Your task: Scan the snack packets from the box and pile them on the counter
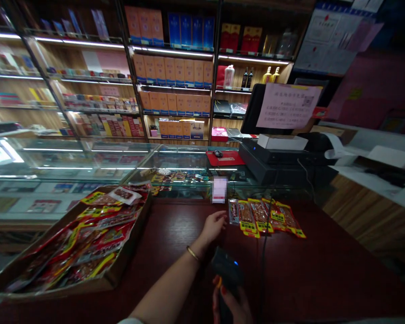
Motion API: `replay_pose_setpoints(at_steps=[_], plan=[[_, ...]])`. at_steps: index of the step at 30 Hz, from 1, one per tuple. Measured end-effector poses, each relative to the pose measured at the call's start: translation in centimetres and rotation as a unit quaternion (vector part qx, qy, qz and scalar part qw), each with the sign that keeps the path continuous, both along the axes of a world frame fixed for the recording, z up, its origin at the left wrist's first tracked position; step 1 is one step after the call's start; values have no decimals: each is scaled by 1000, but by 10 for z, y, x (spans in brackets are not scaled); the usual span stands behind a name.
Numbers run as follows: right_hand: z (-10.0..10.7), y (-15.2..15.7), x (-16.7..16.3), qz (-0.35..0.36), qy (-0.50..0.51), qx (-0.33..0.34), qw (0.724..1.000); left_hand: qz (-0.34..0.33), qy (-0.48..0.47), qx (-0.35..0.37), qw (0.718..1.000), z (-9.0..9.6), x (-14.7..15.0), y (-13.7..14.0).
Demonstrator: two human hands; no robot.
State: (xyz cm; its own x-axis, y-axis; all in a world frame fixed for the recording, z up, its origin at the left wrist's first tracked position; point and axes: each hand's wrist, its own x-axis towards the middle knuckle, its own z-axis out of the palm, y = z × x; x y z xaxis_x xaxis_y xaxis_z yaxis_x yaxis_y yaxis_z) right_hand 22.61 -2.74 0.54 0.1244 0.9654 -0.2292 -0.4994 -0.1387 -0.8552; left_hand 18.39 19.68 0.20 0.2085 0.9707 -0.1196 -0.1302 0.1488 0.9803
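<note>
Out past the right grip [234,302] pokes the head of a dark handheld scanner [227,266], small blue light glowing on it. That grip is wrapped around the handle, so no doubt about that one. The left grip [216,226], with the gold bangle [193,253] behind it at the wrist, is reaching ahead of the scanner with its fingers loosely bent. It's right by the end of a row of snack packets [258,216], but honestly can't tell whether the fingertips touch the nearest packet or are pinched together.

So the row runs off to the right of the left grip, flat on the dark red surface [297,274], with a black cable [264,252] crossing in front of part of it. Well to the left of both grips is an open cardboard box [131,240] piled with similar-looking packets [97,229]. Just beyond the left grip there's a pale card [219,189], blurred out so no clue what it says.

Progress-wise, I'd call it partway: a handful of packets are laid out, while most sit in the box. Whether any in the row have been scanned, can't tell, nothing readable shows it.
</note>
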Motion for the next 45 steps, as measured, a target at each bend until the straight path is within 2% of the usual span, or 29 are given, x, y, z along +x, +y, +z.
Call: replay_pose_setpoints(at_steps=[6,10,12,14,15,16,18,19,21,23,25,27,28,30,32,36,40,42,44,45], plan=[[4,-2,6,-2,-3,-8,1000,26,-39,-13,999,19,0,-3],[3,-6,8,-11,-6,-16,1000,62,-35,-2,997,30,-15,-31],[-1,-7,9,-17,-19,-33,999,78,-27,7,997,37,-39,-60],[-6,-8,11,-14,-35,-53,998,94,-5,44,995,49,-77,-94],[-7,-8,11,-8,-42,-56,998,108,14,77,991,57,-100,-110],[-9,-8,11,-3,-47,-50,998,126,67,150,978,67,-125,-124],[-9,-7,12,-3,-57,-30,998,185,186,281,923,89,-180,-145],[-9,-6,12,-1,-59,-26,998,219,242,317,891,100,-207,-151],[-9,-5,12,6,-62,-29,998,290,358,340,820,118,-258,-158],[-9,-4,14,19,-63,-36,997,352,483,314,738,129,-302,-160],[-10,-3,15,26,-62,-36,997,390,595,245,658,131,-335,-162],[-11,-3,15,28,-53,-42,997,395,673,161,604,127,-359,-162],[-11,-3,15,28,-48,-45,997,383,698,125,592,124,-367,-162],[-9,-4,13,25,-42,-53,997,352,721,81,591,118,-378,-160],[-5,-4,11,21,-46,-56,997,346,714,73,604,113,-384,-157],[2,-4,7,0,-58,-45,997,421,646,110,627,113,-385,-157],[2,-4,8,14,-54,-49,997,508,542,259,617,130,-373,-167],[0,-4,9,11,-48,-47,998,532,493,308,616,143,-362,-171],[-3,-5,9,3,-47,-38,998,555,436,306,639,156,-347,-172],[-4,-6,8,-1,-47,-33,998,564,396,292,663,162,-337,-171]])
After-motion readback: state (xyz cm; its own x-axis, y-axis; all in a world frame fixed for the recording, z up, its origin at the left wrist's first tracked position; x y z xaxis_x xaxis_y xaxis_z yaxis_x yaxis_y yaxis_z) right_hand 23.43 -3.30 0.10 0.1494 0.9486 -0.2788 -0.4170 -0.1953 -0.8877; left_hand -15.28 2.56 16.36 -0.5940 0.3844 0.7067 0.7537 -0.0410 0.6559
